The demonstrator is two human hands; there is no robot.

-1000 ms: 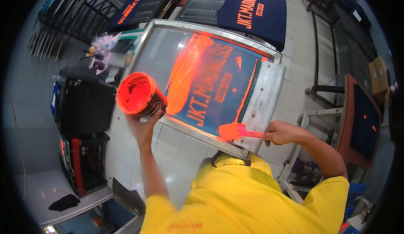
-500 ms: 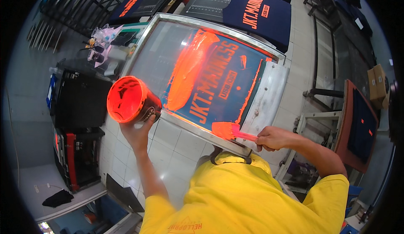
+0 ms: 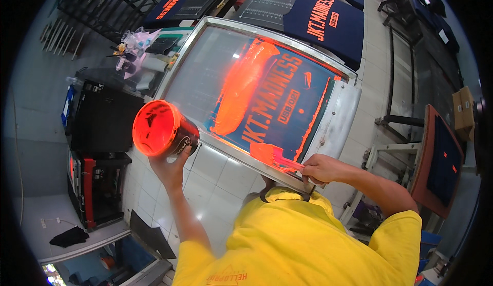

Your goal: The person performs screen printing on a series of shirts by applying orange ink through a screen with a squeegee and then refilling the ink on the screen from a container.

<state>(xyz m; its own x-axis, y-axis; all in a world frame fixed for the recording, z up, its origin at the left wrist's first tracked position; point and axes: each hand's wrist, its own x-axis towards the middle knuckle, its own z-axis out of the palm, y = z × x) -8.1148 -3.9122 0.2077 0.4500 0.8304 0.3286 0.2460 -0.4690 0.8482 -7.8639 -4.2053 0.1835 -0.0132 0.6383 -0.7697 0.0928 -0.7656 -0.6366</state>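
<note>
My left hand (image 3: pixel 168 169) grips a dark tub (image 3: pixel 188 133) from below, tilted so its mouth faces me; bright orange ink coats its inside and rim. My right hand (image 3: pixel 322 170) is closed on the handle of a pink spatula (image 3: pixel 288 163), whose wide blade is covered in orange ink. That blade is over the near edge of a metal-framed printing screen (image 3: pixel 334 112); whether it touches, I cannot tell. Across the mesh lies a thick band of orange ink (image 3: pixel 241 90), left of the lettered stencil area (image 3: pixel 275 98).
Beyond the screen, printing boards hold navy shirts (image 3: pixel 336 21) with orange lettering. A cluttered side stand (image 3: pixel 137 49) is at the left, with a black cabinet (image 3: pixel 105 121) nearer. At right stands a tilted board (image 3: pixel 436 157) with dark fabric, and cardboard boxes (image 3: pixel 463 114).
The spatula and my right hand have moved left along the screen's near edge. The view has shifted slightly, so the screen appears further right. My left hand still holds the tub.
</note>
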